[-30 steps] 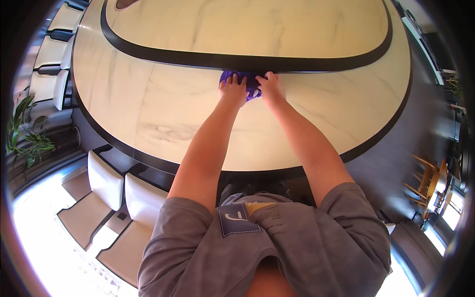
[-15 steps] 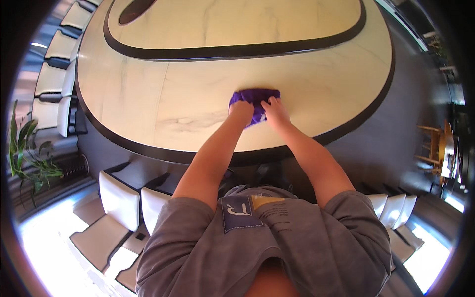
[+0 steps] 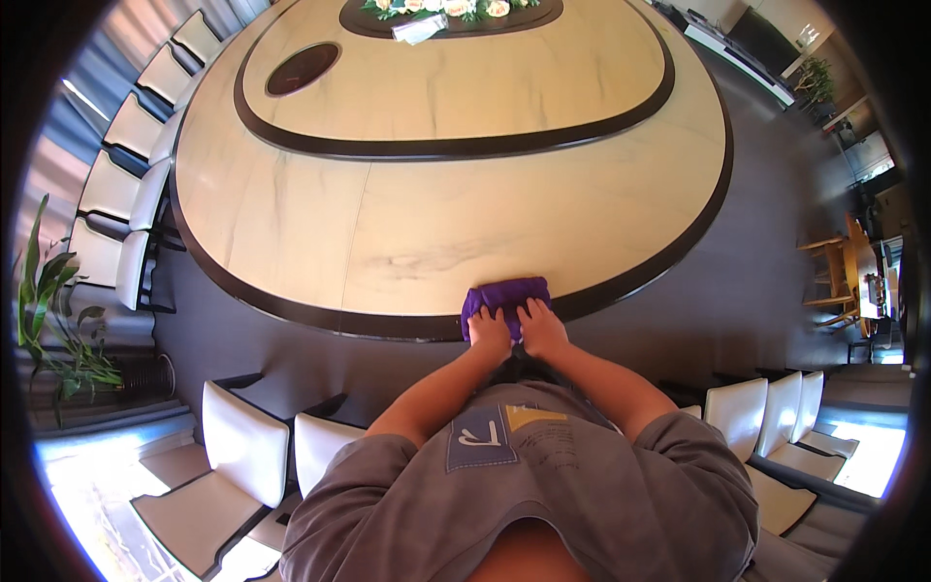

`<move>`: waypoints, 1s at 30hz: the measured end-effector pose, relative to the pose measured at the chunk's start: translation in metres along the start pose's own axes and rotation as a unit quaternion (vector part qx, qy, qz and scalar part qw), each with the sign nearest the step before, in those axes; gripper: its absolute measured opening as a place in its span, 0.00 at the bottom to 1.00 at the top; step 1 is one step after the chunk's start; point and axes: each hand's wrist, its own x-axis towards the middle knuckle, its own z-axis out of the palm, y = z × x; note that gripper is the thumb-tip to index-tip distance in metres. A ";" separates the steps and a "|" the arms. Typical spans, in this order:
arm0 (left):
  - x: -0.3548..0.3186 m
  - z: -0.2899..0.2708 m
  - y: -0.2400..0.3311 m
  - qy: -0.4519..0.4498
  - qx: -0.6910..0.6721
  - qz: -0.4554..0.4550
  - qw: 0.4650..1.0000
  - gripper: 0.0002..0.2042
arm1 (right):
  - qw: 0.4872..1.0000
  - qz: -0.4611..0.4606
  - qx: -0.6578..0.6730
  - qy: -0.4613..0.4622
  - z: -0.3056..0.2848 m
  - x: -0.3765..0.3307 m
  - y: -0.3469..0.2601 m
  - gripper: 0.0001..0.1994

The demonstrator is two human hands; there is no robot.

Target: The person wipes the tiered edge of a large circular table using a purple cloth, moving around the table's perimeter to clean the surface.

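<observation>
A folded purple cloth lies at the near dark rim of a large cream, marble-patterned table, partly over its edge. My left hand grips the cloth's near left part, fingers laid over it. Beside it, my right hand holds the right part in the same way, its fingertips on top. A small gap separates the two hands. The cloth's underside, and my thumbs in part, are hidden.
A raised, dark-rimmed centre carries a dark oval inset and a flower arrangement. White chairs stand around the table, several along the left. A potted plant is at the far left, wooden furniture at the right.
Both hands have drawn the purple cloth toward me, from the tabletop to the near rim. My arms are more bent, and the view has tilted up to show the flowers.
</observation>
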 end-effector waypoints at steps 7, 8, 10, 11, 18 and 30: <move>0.069 -0.062 -0.020 -0.058 -0.023 -0.044 0.997 0.46 | 0.999 -0.044 -0.003 0.013 -0.017 0.069 0.019 0.37; 0.087 -0.071 -0.027 -0.045 -0.028 -0.043 0.998 0.46 | 0.999 -0.039 -0.001 0.011 -0.020 0.089 0.025 0.37; 0.128 -0.086 -0.051 -0.015 -0.036 -0.045 0.998 0.45 | 0.999 -0.030 0.005 0.011 -0.032 0.140 0.032 0.38; 0.149 -0.094 -0.064 0.021 -0.025 -0.033 0.999 0.45 | 1.000 -0.012 0.010 0.013 -0.040 0.166 0.035 0.38; 0.241 -0.180 -0.106 -0.022 0.000 -0.040 0.999 0.44 | 0.999 0.029 -0.026 -0.016 -0.067 0.305 0.044 0.41; 0.168 -0.108 -0.131 -0.020 0.021 0.033 0.999 0.39 | 0.996 0.035 -0.081 -0.021 -0.032 0.220 -0.016 0.41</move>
